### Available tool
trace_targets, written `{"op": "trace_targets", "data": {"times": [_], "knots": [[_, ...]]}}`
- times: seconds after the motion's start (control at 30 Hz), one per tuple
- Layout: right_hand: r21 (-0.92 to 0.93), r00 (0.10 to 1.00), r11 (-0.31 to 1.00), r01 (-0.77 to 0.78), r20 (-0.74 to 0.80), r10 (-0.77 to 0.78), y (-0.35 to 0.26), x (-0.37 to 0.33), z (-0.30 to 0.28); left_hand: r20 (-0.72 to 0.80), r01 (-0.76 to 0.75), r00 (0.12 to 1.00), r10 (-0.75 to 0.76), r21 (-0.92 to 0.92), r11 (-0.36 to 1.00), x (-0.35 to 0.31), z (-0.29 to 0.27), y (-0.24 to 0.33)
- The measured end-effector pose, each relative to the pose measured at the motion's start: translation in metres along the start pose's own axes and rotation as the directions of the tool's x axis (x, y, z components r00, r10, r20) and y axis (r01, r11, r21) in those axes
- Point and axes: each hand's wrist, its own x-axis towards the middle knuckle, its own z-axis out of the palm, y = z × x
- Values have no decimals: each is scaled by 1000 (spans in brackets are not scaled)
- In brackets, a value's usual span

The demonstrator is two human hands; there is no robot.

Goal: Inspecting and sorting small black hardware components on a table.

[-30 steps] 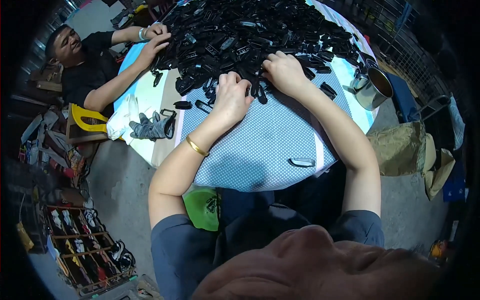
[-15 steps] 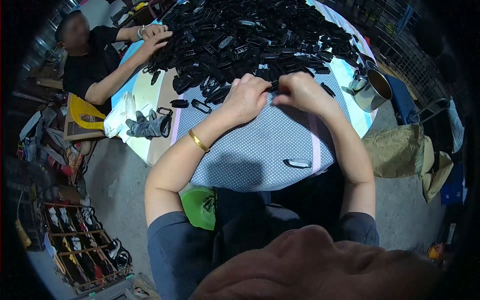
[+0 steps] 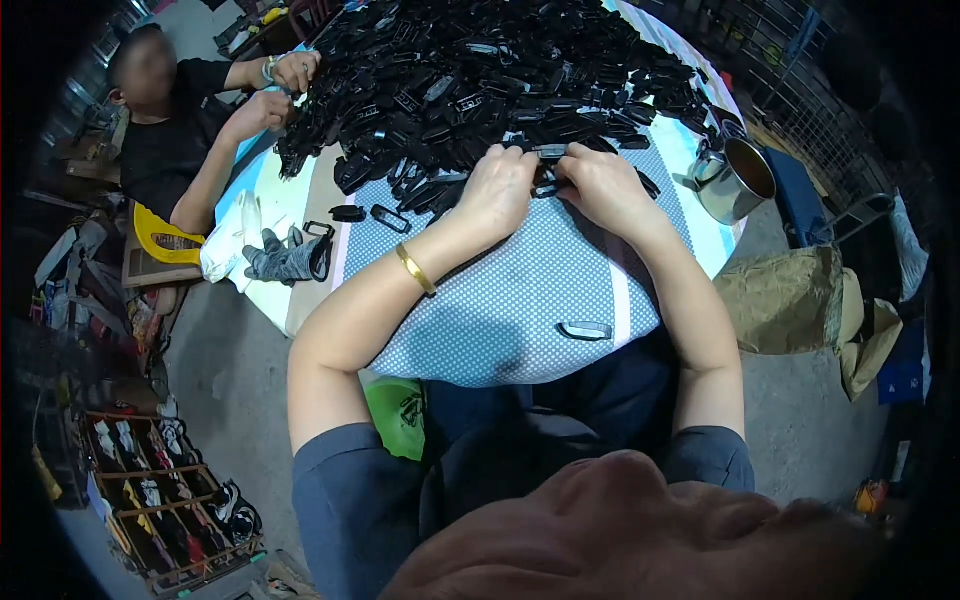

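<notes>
At the near edge of a heap of small black plastic parts (image 3: 480,75), my left hand (image 3: 497,195) and my right hand (image 3: 607,186) face each other with fingers curled in. A black oblong plastic part (image 3: 549,152) spans the gap between them, pinched at its two ends. Below it another black part (image 3: 546,186) shows between my hands; whether they touch it is hidden. Closer to me, a single black oblong frame (image 3: 585,330) lies on the dotted cloth (image 3: 480,310). Two more loose parts, one an open frame (image 3: 391,219), rest left of my left wrist.
Across to the left a co-worker (image 3: 165,125) has both hands at the heap's edge. Grey gloves (image 3: 290,256) and a white bag (image 3: 235,240) lie on the table's left side. A metal mug (image 3: 735,180) stands at the right. A green container (image 3: 397,415) is below the table edge.
My hands have turned slightly, and the oblong part between them now shows. The co-worker's hands have drawn back from the heap with fingers closed. The whole view has shifted a little.
</notes>
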Motion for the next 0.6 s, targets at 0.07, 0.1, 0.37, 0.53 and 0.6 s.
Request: {"op": "trace_targets", "data": {"times": [0.07, 0.1, 0.37, 0.53, 0.6], "knots": [[-6, 1000, 1000, 16, 3, -16, 5, -3, 4, -77, 2, 997, -2, -6, 1000, -4, -5, -2], [-12, 999, 999, 36, 8, -36, 7, -3, 6, -74, -2, 997, 2, -5, 1000, -6, -8, -3], [781, 954, 614, -118, -83, 289, 11, 6, -1, 208, 388, 860, -465, -860, 332, -8, -24, -11], [854, 944, 519, 42, -204, 259, -10, 7, 8, 252, 259, 890, -381, -965, -34, -9, -31, 4], [789, 933, 609, 80, -274, 231, -11, 7, 16, 247, 264, 879, -407, -964, -16, -11, -32, 6]]}}
